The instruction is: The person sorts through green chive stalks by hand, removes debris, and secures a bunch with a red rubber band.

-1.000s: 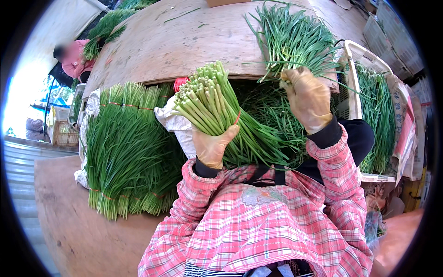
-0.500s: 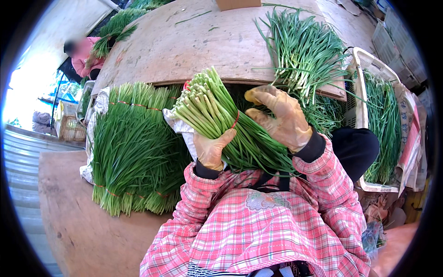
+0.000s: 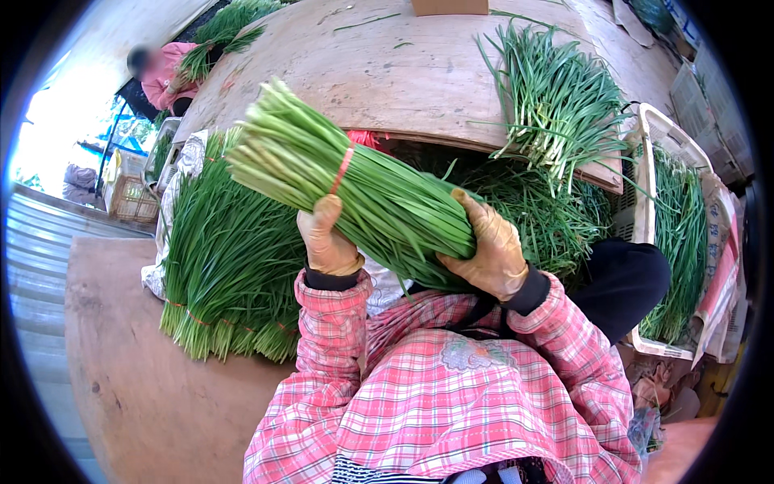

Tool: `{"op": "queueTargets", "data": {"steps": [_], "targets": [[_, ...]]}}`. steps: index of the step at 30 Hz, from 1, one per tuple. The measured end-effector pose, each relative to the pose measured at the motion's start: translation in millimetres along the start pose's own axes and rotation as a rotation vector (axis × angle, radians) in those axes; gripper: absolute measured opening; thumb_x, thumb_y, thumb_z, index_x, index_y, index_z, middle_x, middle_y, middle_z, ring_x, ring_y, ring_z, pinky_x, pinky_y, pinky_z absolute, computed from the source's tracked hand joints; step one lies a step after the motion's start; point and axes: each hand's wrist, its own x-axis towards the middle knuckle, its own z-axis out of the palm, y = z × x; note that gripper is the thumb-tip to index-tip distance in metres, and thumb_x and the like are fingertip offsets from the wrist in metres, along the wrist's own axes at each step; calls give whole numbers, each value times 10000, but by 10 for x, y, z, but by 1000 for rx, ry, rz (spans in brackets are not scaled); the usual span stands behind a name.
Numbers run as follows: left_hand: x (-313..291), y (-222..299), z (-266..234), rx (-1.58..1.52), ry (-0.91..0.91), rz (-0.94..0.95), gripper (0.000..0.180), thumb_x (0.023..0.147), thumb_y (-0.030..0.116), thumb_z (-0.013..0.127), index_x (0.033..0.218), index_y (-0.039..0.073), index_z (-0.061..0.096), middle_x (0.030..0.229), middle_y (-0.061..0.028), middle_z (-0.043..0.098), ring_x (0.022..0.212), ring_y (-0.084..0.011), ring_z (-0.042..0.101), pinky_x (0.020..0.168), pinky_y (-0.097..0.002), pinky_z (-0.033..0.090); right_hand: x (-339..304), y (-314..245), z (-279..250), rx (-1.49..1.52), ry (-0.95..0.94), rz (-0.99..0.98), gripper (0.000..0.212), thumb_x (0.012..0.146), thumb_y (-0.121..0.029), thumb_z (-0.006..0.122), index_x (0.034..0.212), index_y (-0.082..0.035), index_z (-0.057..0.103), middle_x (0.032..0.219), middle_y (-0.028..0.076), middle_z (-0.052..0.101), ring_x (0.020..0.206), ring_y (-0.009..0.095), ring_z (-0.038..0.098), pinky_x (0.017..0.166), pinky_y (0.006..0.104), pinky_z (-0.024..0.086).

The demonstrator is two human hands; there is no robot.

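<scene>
A thick bundle of garlic chives (image 3: 379,181) is held slantwise in front of me, its pale cut ends to the upper left and its green leaves to the lower right. A red band (image 3: 343,168) circles it near the pale end. My left hand (image 3: 329,238), in a yellowish glove, grips it from below by the band, most fingers hidden behind the stalks. Around the leafy end closes my right hand (image 3: 492,250), gloved too, thumb and fingers on either side. Left of my hands lies a stack of banded chive bundles (image 3: 234,250).
Loose chives (image 3: 552,97) lie on the wooden table (image 3: 419,89) at its right edge, with more leaves (image 3: 540,218) below. A white crate (image 3: 645,202) of chives stands at right. Another person (image 3: 169,73) sits far left, holding chives. A cardboard box (image 3: 450,6) tops the table.
The bundle has been raised and swung to the left, lying flatter now. My right hand, spread beside the leaves before, has closed on the leafy end.
</scene>
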Motion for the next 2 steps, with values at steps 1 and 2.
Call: {"op": "queueTargets", "data": {"steps": [1,2], "targets": [[9,17,-38,-88,-40,-19,702,760,317,684,1314,-1,393,1198,-117,534,1035,-250,552,889,-388,468,76,-100,3,-61,34,38,980,622,-267,767,1396,-39,210,1084,225,532,1032,326,533,897,372,429],[23,-2,-43,-74,-46,22,759,747,428,690,1342,69,385,1250,-115,512,1096,-270,528,937,-426,441,226,-291,-106,-145,-172,213,977,664,-265,740,1421,-73,152,1212,181,481,1101,267,501,935,358,414]]}}
